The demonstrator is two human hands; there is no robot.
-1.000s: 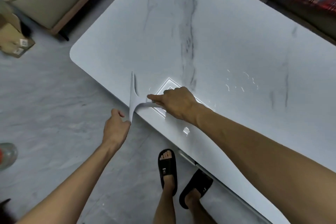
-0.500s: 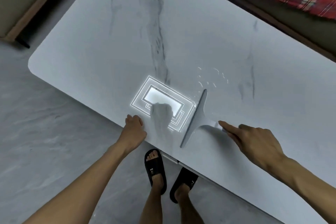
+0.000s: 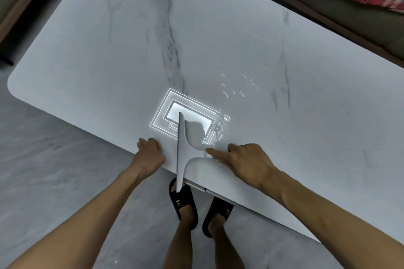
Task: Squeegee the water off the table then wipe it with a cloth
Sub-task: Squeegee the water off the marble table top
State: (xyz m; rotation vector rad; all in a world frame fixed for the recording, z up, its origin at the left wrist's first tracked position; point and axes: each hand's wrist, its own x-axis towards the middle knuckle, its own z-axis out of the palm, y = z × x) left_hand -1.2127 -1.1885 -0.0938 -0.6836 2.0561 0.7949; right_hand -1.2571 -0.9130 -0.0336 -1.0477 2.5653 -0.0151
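Right hand [image 3: 247, 164] grips the squeegee [image 3: 182, 153] handle, index finger stretched along it and the other fingers curled round. The blade sits on the tabletop [image 3: 218, 28] at the near edge, and its lower end hangs out over a black sandal [image 3: 182, 203]. Water drops [image 3: 238, 87] sit just right of the blade. Left hand [image 3: 148, 155] rests on the edge, fingers close together, can't tell if it's actually gripping.
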